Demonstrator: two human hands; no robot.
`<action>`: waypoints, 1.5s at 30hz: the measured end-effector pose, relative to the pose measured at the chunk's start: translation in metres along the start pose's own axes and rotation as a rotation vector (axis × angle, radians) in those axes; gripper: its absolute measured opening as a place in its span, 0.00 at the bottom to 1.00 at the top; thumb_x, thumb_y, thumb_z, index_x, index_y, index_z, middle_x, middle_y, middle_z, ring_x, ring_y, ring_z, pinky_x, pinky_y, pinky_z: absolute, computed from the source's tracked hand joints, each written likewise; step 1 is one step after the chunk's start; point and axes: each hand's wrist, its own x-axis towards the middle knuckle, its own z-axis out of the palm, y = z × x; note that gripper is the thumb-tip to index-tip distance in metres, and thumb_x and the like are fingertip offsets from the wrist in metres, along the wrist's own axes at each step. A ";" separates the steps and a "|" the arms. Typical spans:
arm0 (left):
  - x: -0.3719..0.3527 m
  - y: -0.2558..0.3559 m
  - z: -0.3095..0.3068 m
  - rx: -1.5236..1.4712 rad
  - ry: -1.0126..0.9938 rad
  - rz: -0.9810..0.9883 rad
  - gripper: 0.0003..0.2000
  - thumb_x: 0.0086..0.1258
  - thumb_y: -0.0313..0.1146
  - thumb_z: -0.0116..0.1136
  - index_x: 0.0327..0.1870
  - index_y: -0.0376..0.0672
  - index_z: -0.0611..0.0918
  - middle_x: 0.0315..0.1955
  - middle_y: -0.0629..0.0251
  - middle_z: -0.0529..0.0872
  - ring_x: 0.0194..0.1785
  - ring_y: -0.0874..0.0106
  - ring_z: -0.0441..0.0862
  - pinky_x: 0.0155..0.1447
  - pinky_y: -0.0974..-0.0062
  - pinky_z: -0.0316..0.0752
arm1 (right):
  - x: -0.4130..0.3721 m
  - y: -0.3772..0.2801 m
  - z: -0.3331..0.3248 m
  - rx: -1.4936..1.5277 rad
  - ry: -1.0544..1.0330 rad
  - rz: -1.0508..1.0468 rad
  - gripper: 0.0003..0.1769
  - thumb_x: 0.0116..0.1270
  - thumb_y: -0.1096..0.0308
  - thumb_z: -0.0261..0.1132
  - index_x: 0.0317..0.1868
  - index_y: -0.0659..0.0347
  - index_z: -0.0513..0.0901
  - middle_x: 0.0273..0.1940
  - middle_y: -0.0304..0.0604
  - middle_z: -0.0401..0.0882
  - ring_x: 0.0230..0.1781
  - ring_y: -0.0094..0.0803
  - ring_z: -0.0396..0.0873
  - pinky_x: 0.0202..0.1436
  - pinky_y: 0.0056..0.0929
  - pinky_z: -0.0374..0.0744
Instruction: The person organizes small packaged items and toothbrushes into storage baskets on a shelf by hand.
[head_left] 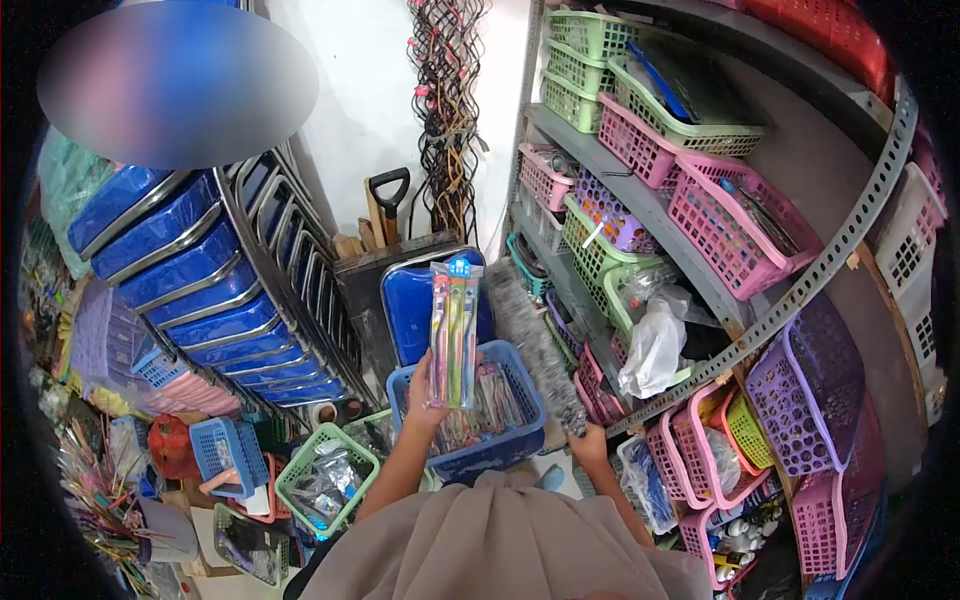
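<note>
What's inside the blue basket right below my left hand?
The blue basket holds slim, clear-wrapped packs. Its bottom is hidden under them, and the bundle in your left hand hides part too.

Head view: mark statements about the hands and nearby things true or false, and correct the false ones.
1. The left hand holds clear packets. True.
2. The right hand is empty. False: the right hand grips a fluffy grey duster.
3. The stacked chairs have red seats. False: the stacked chairs have blue seats.
4. The blue basket below the packets contains packaged items. True.
</note>
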 end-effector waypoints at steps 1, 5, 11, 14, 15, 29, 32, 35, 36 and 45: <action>-0.005 0.000 0.003 -0.004 0.036 0.024 0.30 0.71 0.48 0.40 0.68 0.36 0.60 0.64 0.48 0.65 0.65 0.50 0.66 0.67 0.51 0.61 | 0.006 0.015 0.013 0.082 0.041 0.067 0.16 0.50 0.62 0.67 0.36 0.65 0.82 0.29 0.56 0.80 0.34 0.53 0.80 0.36 0.43 0.77; -0.025 0.003 0.017 0.022 -0.007 0.073 0.31 0.72 0.49 0.36 0.70 0.37 0.57 0.66 0.48 0.61 0.68 0.50 0.61 0.68 0.51 0.60 | 0.019 0.034 0.041 0.014 -0.040 0.182 0.20 0.54 0.57 0.67 0.35 0.69 0.81 0.30 0.60 0.80 0.33 0.56 0.80 0.36 0.44 0.76; -0.057 0.012 0.017 0.206 -0.057 0.064 0.37 0.68 0.57 0.36 0.71 0.39 0.53 0.70 0.44 0.51 0.72 0.52 0.52 0.71 0.50 0.49 | 0.021 0.055 0.101 -0.025 -0.353 0.219 0.22 0.53 0.53 0.65 0.39 0.65 0.80 0.35 0.55 0.81 0.40 0.53 0.79 0.43 0.45 0.74; -0.070 0.016 0.001 0.130 -0.002 0.107 0.37 0.67 0.58 0.36 0.71 0.40 0.54 0.70 0.44 0.51 0.72 0.51 0.52 0.70 0.48 0.49 | 0.025 0.052 0.131 -0.009 -0.296 0.083 0.23 0.52 0.54 0.65 0.42 0.63 0.79 0.36 0.54 0.81 0.41 0.53 0.79 0.43 0.45 0.75; -0.073 0.019 -0.017 0.135 0.059 0.146 0.38 0.66 0.58 0.36 0.71 0.39 0.55 0.70 0.44 0.52 0.73 0.51 0.51 0.70 0.47 0.49 | 0.027 0.036 0.130 -0.042 -0.286 0.107 0.19 0.52 0.61 0.65 0.41 0.67 0.79 0.34 0.59 0.80 0.37 0.52 0.80 0.40 0.42 0.75; -0.099 0.031 -0.063 0.145 0.251 0.217 0.31 0.66 0.47 0.44 0.66 0.35 0.63 0.62 0.47 0.64 0.63 0.55 0.64 0.65 0.52 0.58 | 0.060 0.067 0.178 -0.304 -0.466 0.131 0.27 0.57 0.61 0.67 0.56 0.63 0.74 0.58 0.55 0.71 0.55 0.46 0.72 0.52 0.43 0.75; -0.087 0.033 -0.078 0.153 0.229 0.127 0.24 0.67 0.41 0.45 0.59 0.32 0.70 0.51 0.52 0.79 0.50 0.61 0.80 0.56 0.62 0.74 | 0.073 0.027 0.154 -0.205 -0.426 0.079 0.24 0.58 0.59 0.66 0.52 0.62 0.76 0.52 0.54 0.76 0.47 0.44 0.76 0.48 0.39 0.76; -0.067 0.017 -0.025 0.304 0.276 0.052 0.24 0.66 0.40 0.47 0.60 0.35 0.69 0.50 0.53 0.79 0.48 0.63 0.80 0.54 0.63 0.75 | 0.086 -0.015 0.134 0.548 -0.454 0.162 0.20 0.65 0.56 0.60 0.50 0.62 0.78 0.42 0.49 0.81 0.40 0.41 0.80 0.46 0.35 0.77; -0.063 0.013 -0.004 0.438 0.307 0.024 0.24 0.66 0.39 0.48 0.61 0.35 0.68 0.50 0.54 0.79 0.49 0.64 0.80 0.55 0.65 0.74 | 0.090 -0.035 0.120 0.848 -0.491 0.265 0.21 0.68 0.54 0.57 0.50 0.62 0.78 0.40 0.47 0.82 0.38 0.40 0.80 0.46 0.35 0.77; 0.033 -0.044 0.037 0.797 0.061 0.012 0.25 0.71 0.38 0.44 0.68 0.42 0.59 0.54 0.61 0.75 0.53 0.71 0.76 0.56 0.71 0.72 | 0.105 -0.141 -0.067 1.526 -0.462 0.146 0.37 0.72 0.40 0.39 0.60 0.68 0.68 0.55 0.50 0.75 0.50 0.43 0.77 0.56 0.42 0.73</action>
